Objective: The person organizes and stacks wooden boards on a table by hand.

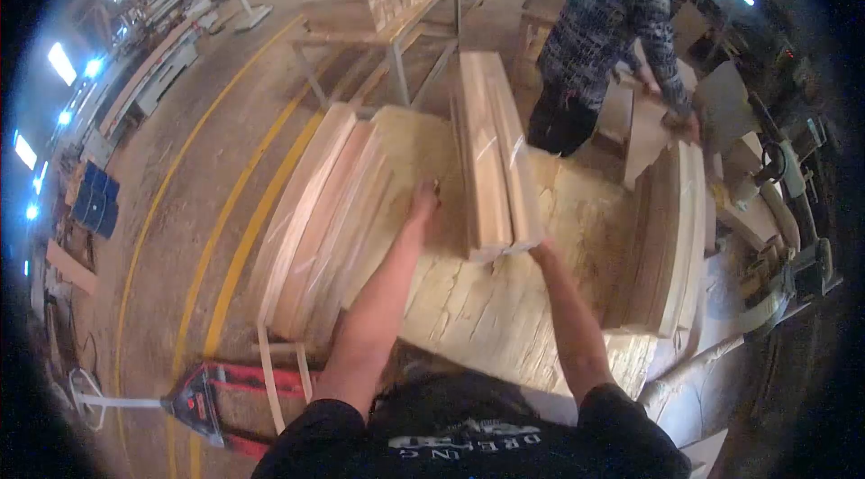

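Note:
A bundle of long wooden pieces (491, 155) stands out over the middle of a pale plywood surface (468, 299). My right hand (541, 249) is at the bundle's near right end, its fingers mostly hidden behind the wood. My left hand (426, 198) is to the left of the bundle, apart from it, above the plywood; its fingers are curled and too small to read clearly. On the left of the surface lies a stack of long boards (315, 218), and on the right side stands another stack of boards (662, 240).
A co-worker (599, 28) in a patterned shirt bends over boards at the upper right, beside machinery (788, 173). Behind is a metal-legged table (396, 37) with stacked wood. A red pallet jack (243, 398) is at the lower left, near yellow floor lines (243, 272).

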Available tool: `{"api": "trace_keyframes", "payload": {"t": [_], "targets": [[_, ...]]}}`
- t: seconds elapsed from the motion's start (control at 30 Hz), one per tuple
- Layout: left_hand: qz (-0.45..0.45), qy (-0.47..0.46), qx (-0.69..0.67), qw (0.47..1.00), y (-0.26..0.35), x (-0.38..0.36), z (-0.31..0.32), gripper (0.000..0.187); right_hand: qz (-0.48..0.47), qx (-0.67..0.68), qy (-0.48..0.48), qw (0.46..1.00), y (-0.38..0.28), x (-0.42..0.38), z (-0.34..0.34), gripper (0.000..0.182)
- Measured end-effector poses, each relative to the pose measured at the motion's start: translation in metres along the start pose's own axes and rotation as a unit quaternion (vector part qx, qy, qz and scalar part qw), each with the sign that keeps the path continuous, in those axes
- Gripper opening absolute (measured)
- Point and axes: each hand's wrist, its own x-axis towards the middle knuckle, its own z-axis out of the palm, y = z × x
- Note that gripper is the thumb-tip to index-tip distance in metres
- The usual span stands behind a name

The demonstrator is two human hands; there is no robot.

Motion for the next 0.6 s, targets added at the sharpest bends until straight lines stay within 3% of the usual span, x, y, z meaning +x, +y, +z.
{"api": "trace_keyframes", "payload": {"t": [0.07,0.1,0.33,0.5,0.6], "targets": [[0.131,-0.043,0.040,0.990,0.020,-0.016,0.030,0.050,0.003,0.017,-0.032,0.999,0.003,0.023,0.020,0.044],[0.157,-0.053,0.047,0.985,0.019,-0.013,0.046,0.050,0.006,0.030,-0.046,0.998,0.003,0.024,0.033,0.045],[0.100,-0.073,0.000,0.992,-0.012,-0.072,0.059,0.050,0.007,0.109,-0.060,0.992,0.031,-0.031,0.050,0.047],[0.083,-0.085,0.005,0.993,-0.038,-0.143,0.096,0.050,-0.014,0.150,0.045,0.988,0.040,-0.135,0.010,0.049],[0.123,-0.146,0.047,0.980,-0.044,-0.167,0.134,0.049,-0.037,0.057,0.135,0.989,0.022,-0.175,-0.016,0.051]]}}
